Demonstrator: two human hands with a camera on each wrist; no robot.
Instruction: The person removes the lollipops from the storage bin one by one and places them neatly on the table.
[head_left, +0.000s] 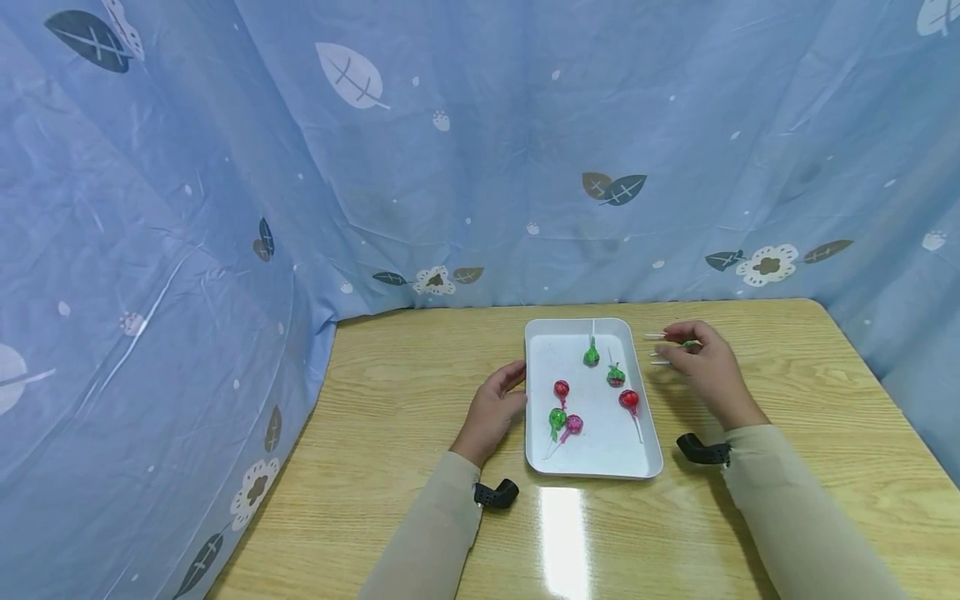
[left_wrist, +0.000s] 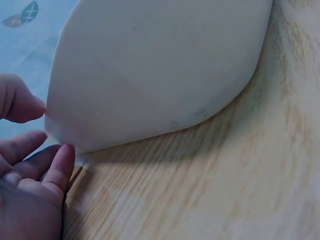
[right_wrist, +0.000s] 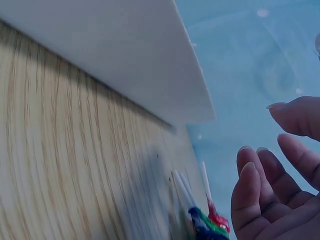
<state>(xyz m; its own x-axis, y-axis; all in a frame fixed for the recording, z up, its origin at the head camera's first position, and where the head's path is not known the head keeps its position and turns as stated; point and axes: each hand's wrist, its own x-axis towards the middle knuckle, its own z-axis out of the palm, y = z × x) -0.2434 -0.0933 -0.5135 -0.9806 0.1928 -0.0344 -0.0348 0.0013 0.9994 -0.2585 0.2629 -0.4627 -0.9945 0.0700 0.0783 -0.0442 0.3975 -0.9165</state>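
A white rectangular tray (head_left: 592, 465) holds several lollipops with white sticks. Among them are a green lollipop (head_left: 591, 357), a red lollipop (head_left: 629, 400) and a pink lollipop (head_left: 573, 424). My left hand (head_left: 495, 410) rests against the tray's left outer wall, its fingers loosely bent and thumb apart from them. Right of the tray, my right hand (head_left: 705, 364) is over a few more lollipops, thumb and fingers spread with nothing visible between them. In the right wrist view, a green and blue lollipop (right_wrist: 206, 227) and a red lollipop (right_wrist: 220, 220) lie below that hand, partly hidden by it.
The tray stands on a light wooden table (head_left: 405, 400). A blue patterned curtain (head_left: 465, 150) hangs behind the table and along its sides. Each wrist wears a black device, such as the wrist camera (head_left: 703, 450) on the right.
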